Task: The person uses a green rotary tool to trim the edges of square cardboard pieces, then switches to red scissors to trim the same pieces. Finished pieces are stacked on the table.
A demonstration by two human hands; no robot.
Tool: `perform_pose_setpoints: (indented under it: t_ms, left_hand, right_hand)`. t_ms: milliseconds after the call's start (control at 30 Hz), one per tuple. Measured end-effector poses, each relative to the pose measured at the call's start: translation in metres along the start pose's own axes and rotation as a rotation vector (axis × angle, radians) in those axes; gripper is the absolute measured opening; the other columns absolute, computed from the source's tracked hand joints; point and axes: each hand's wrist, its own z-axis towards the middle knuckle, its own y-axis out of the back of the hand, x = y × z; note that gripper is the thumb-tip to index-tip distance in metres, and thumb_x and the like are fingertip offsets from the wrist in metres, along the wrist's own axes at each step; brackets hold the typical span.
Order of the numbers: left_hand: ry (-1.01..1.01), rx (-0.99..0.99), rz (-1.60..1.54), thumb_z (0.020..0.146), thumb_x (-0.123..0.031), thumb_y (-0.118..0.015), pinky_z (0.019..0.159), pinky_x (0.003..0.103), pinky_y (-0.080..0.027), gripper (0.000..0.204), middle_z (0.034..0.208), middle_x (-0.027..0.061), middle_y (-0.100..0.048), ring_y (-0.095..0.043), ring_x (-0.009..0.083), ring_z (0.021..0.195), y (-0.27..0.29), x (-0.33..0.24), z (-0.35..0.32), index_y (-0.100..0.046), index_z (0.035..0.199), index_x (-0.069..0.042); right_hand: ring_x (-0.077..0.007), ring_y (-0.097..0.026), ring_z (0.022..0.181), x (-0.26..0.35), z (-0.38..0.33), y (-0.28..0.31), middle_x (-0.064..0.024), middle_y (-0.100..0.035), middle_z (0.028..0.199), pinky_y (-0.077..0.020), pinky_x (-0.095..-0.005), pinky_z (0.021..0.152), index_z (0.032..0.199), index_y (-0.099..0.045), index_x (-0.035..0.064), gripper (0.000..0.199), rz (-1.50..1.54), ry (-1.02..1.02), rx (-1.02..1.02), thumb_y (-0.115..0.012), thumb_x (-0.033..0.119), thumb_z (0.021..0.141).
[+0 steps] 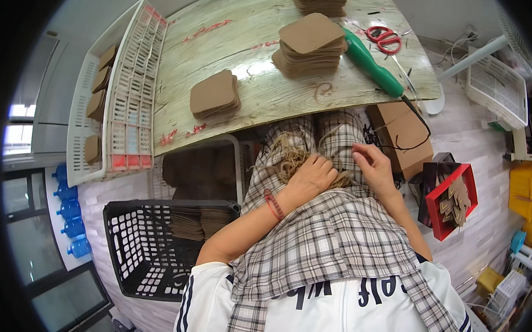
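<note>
A tangled bundle of straw-coloured cords (293, 161) lies on my lap over a plaid apron (317, 227). My left hand (313, 179), a red band on its wrist, rests on the bundle with its fingers curled into the cords. To its right, my right hand (375, 169) is raised a little above the lap. Its thumb and forefinger stand slightly apart, and I see nothing between them. Ahead on the table, brown rounded-square pieces form a low stack (214, 94) and a taller stack (310, 46).
On the table (224, 45) lie a green-handled tool (371, 64) with a black cable and red-handled scissors (384, 39). White crate (133, 89) stands left, black crate (143, 249) below. A cardboard box (401, 139) and red-rimmed box (448, 200) are right.
</note>
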Motion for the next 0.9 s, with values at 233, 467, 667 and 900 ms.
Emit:
perform_pose_setpoints:
  t_ms: [233, 467, 667, 900]
  left_hand:
    - [0.184, 0.178, 0.095, 0.085, -0.011, -0.051, 0.101, 0.054, -0.033, 0.005, 0.079, 0.0094, -0.051, -0.052, 0.027, 0.084, -0.007, -0.001, 0.009, -0.051, 0.085, -0.006]
    - [0.25, 0.164, -0.297, 0.071, 0.007, -0.057, 0.114, 0.053, -0.016, 0.065, 0.136, 0.0199, -0.044, -0.031, 0.0356, 0.136, 0.067, -0.013, 0.012, -0.046, 0.133, -0.008]
    - [0.287, -0.03, -0.446, 0.072, 0.009, -0.056, 0.11, 0.049, -0.03, 0.043, 0.117, 0.0133, -0.059, -0.048, 0.0318, 0.122, 0.086, -0.012, -0.024, -0.06, 0.113, -0.005]
    - [0.436, -0.525, -0.07, 0.076, 0.003, -0.061, 0.082, 0.041, -0.046, 0.012, 0.089, 0.0116, -0.066, -0.062, 0.0295, 0.091, 0.117, 0.043, -0.028, -0.066, 0.085, -0.003]
  right_hand:
    - [-0.0155, -0.061, 0.079, 0.013, 0.035, -0.006, -0.0084, -0.062, 0.095, -0.0489, -0.0258, 0.071, 0.112, -0.062, 0.0003, 0.026, -0.071, 0.092, 0.004, -0.062, 0.01, 0.088]
    - [-0.0151, -0.063, 0.087, -0.007, 0.024, -0.011, -0.0083, -0.063, 0.099, -0.05, -0.0257, 0.075, 0.112, -0.062, -0.0004, 0.025, -0.065, 0.06, 0.041, -0.061, 0.009, 0.088]
    - [-0.0135, -0.062, 0.086, -0.006, 0.027, -0.012, -0.0076, -0.063, 0.097, -0.0491, -0.0246, 0.076, 0.109, -0.062, -0.0012, 0.024, -0.038, 0.018, 0.042, -0.062, 0.008, 0.088]
    - [-0.0299, -0.058, 0.102, 0.05, 0.089, 0.022, -0.0145, -0.061, 0.111, -0.045, -0.0353, 0.091, 0.112, -0.061, -0.0002, 0.027, -0.597, 0.618, -0.385, -0.061, 0.005, 0.086]
